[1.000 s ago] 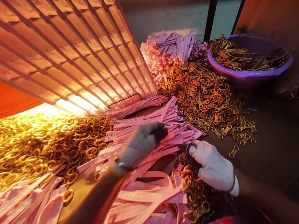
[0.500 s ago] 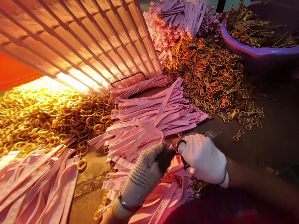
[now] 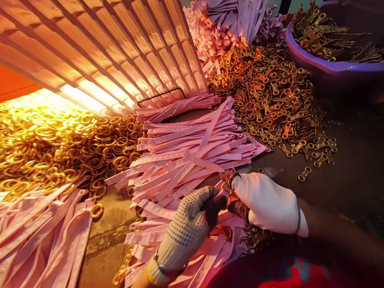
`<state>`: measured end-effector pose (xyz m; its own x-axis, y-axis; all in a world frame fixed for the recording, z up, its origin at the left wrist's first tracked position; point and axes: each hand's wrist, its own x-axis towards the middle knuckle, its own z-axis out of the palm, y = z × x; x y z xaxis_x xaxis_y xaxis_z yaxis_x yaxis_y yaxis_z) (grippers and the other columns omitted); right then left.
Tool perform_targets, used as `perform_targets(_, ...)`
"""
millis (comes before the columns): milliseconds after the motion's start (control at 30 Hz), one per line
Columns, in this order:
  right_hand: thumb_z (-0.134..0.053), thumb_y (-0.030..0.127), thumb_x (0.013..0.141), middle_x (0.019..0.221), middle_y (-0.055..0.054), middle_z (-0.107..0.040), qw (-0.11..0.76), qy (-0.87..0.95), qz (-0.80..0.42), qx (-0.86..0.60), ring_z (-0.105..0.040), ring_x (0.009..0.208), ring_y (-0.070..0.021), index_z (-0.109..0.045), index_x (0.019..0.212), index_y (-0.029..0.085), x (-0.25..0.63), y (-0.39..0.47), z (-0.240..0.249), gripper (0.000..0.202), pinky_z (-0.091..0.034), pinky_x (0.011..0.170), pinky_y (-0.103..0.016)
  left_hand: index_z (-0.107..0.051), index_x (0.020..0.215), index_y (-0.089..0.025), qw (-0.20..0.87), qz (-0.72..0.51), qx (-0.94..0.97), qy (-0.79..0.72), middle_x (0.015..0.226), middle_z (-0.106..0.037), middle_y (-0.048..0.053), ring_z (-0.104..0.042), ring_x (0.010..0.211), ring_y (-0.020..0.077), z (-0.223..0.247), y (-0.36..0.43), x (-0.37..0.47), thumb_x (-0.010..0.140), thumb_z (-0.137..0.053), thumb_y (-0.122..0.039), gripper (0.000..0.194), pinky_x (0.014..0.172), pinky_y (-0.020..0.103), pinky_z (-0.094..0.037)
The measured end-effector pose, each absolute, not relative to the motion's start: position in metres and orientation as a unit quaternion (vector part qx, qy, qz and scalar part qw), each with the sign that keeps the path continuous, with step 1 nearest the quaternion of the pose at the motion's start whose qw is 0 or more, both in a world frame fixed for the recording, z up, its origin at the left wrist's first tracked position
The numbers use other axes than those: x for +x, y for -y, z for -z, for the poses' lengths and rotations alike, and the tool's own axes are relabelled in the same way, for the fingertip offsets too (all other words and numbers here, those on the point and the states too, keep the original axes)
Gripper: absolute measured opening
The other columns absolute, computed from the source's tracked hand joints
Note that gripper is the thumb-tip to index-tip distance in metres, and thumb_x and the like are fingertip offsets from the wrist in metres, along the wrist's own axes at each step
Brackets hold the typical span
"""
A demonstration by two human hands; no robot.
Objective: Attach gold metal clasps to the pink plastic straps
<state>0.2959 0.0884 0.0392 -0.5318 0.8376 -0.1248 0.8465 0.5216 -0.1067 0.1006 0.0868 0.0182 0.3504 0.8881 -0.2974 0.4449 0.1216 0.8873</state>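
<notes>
Above a heap of pink straps, my two gloved hands meet fingertip to fingertip. My left hand, in a grey dotted glove with dark fingertips, is closed, apparently pinching the end of a pink strap that runs up to the left. Curled opposite it is my right hand, in a white glove with dark fingertips. A small gold metal piece shows at its index fingertip; the fingers hide most of it, so its exact shape is unclear. More gold clasps lie under my right wrist.
Gold rings are heaped on the left, behind long pink straps. Small gold clasps spread on the right, beside a purple basin of metal pieces. A slatted panel leans at the back, near bundled straps.
My right hand has shifted slightly right, its index and thumb spreading apart, and the gold piece now shows between. The strap at my fingers lies straighter. The camera view has moved slightly.
</notes>
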Motion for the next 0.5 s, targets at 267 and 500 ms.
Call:
perform_targets(267, -0.060, 0.014, 0.077, 0.081, -0.009, -0.072, 0.091, -0.882, 0.149, 0.437, -0.068, 0.072, -0.0240, -0.061, 0.104, 0.016, 0.298, -0.091, -0.027, 0.027, -0.035, 0.056, -0.033, -0.072, 0.080, -0.017, 0.464, -0.203, 0.682, -0.527, 0.074, -0.073, 0.003, -0.061, 0.066, 0.0166, -0.012, -0.080, 0.102, 0.093, -0.056, -0.034, 0.027, 0.063, 0.025, -0.047)
perform_targets(500, -0.051, 0.016, 0.092, 0.064, -0.005, -0.062, 0.029, -0.931, 0.037, 0.361, -0.057, 0.054, -0.0192, -0.056, 0.092, 0.016, 0.298, -0.088, -0.010, 0.005, -0.027, 0.048, -0.031, -0.074, 0.076, -0.019, 0.447, -0.201, 0.699, -0.521, 0.073, -0.073, 0.004, -0.061, 0.063, 0.0177, -0.013, -0.087, 0.103, 0.090, -0.061, -0.032, 0.023, 0.063, 0.026, -0.047)
